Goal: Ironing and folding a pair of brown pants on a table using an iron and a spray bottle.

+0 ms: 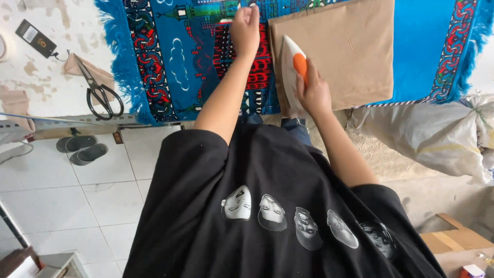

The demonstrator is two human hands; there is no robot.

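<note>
White-and-orange plastic iron (294, 69) is gripped by right hand (314, 92) on folded tan fabric (345, 46); left hand (246, 28) fisted, contents unclear. Scorching is risked if held static.

Far off to my left, on the worn white tabletop, lies a small black rectangular tag (35, 37) with a pale label patch on its face and a thin dark string trailing from one end; it sits just beyond the scissors. To my right, a big bulging white plastic sack (432, 136) slumps beside the table, crinkled and knotted at the top. Low on my right stands an open brown cardboard box (455, 238). Beside it, at the very bottom edge, peeks a small red and white carton (472, 271).
</note>
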